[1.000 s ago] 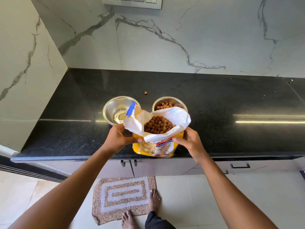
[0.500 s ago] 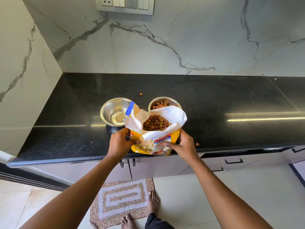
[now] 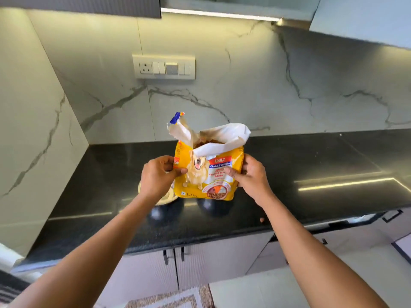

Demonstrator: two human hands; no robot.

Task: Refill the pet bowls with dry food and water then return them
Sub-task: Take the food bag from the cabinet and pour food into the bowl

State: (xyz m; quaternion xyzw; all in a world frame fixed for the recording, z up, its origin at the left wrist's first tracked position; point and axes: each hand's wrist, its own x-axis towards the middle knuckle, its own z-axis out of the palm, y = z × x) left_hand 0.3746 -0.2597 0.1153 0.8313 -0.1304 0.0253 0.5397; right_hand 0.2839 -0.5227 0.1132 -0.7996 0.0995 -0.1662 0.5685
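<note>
A yellow dog food bag (image 3: 206, 172) with a torn white top is held upright above the black countertop (image 3: 311, 174). Brown kibble shows in its open mouth. My left hand (image 3: 155, 176) grips the bag's left side and my right hand (image 3: 249, 176) grips its right side. Only a sliver of one steel bowl (image 3: 165, 200) shows below my left hand. The dark base of the second bowl (image 3: 214, 207) sits under the bag, its inside hidden.
A stray kibble piece (image 3: 262, 219) lies near the counter's front edge. A switch panel (image 3: 164, 67) is on the marble back wall, with wall cabinets above. Cabinet doors (image 3: 175, 267) and a patterned mat (image 3: 169, 301) are below.
Both hands have lifted the bag up off the counter edge, over the bowls. The camera has tilted up, so the wall and upper cabinets now show.
</note>
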